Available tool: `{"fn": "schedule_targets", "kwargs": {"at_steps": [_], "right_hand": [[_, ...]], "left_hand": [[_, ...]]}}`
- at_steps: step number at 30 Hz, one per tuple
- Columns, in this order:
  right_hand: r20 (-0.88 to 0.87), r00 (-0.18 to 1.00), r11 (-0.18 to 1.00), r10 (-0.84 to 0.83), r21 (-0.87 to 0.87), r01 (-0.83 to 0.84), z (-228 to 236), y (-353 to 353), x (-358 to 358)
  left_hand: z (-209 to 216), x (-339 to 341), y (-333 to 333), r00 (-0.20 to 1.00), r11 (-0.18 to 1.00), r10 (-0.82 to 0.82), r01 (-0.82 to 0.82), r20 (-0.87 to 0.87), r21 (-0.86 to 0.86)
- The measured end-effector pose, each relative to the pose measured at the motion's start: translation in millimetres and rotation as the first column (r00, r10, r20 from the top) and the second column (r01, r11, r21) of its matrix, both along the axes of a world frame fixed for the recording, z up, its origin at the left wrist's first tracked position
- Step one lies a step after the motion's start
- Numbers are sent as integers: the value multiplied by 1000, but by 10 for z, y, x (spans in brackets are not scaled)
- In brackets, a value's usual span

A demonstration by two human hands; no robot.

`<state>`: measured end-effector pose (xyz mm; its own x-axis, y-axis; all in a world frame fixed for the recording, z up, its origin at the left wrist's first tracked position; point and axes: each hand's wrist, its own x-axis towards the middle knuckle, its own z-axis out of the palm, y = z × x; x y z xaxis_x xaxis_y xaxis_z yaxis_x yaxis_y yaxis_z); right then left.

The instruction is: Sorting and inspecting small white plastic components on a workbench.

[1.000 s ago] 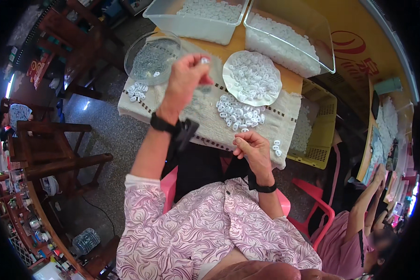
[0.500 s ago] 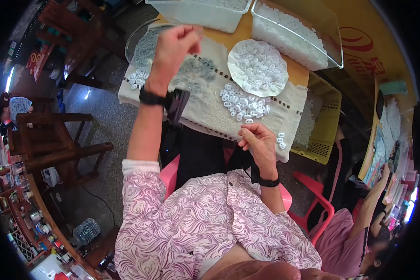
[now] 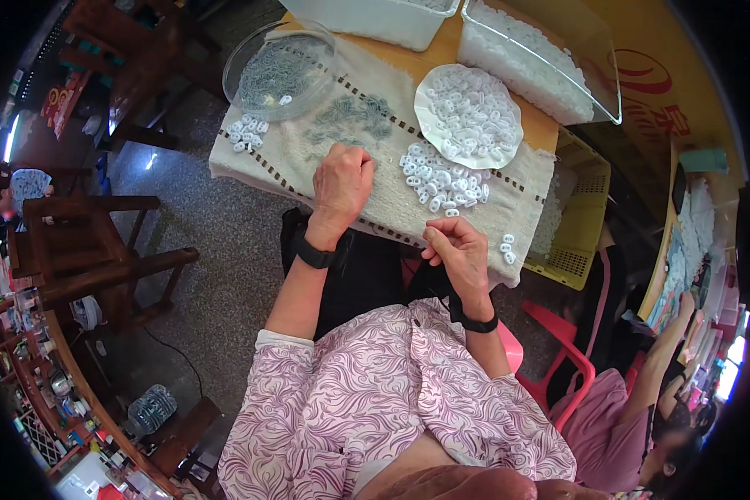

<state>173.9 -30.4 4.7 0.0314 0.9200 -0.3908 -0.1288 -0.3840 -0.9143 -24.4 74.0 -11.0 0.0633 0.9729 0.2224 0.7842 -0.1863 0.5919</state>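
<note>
My left hand (image 3: 342,187) is closed over the near part of the cloth (image 3: 267,179), fingers curled in; whatever they hold is hidden. To its right, my right hand (image 3: 460,254) pinches thumb and forefinger at the cloth's front edge, around something too small to name. Beyond my left hand lie loose small grey pieces (image 3: 354,117). A clear round bowl (image 3: 325,62) holds more of these, with one white piece (image 3: 285,100) among them. Small white oval plastic pieces with two holes (image 3: 446,179) form a pile beyond my right hand.
A white scalloped plate (image 3: 422,104) is heaped with white pieces. Smaller groups of white pieces sit at the cloth's left (image 3: 247,133) and right (image 3: 507,248). Clear bins (image 3: 550,79) stand at the back. A yellow crate (image 3: 587,225) is at right; a person (image 3: 612,417) sits beyond.
My left hand has come down from above the bowl toward me and to the right, uncovering the bowl. My right hand keeps its pinch in nearly the same spot.
</note>
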Motion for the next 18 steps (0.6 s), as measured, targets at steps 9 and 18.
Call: {"fn": "schedule_targets", "kwargs": {"at_steps": [9, 18], "right_hand": [[85, 996, 1000, 1, -11, 0, -27, -12, 10], [259, 959, 992, -115, 89, 95, -3, 48, -20]], "left_hand": [[-4, 115, -57, 999, 999, -15, 17, -35, 37], [18, 107, -59, 989, 987, -58, 36, 138, 154]]}}
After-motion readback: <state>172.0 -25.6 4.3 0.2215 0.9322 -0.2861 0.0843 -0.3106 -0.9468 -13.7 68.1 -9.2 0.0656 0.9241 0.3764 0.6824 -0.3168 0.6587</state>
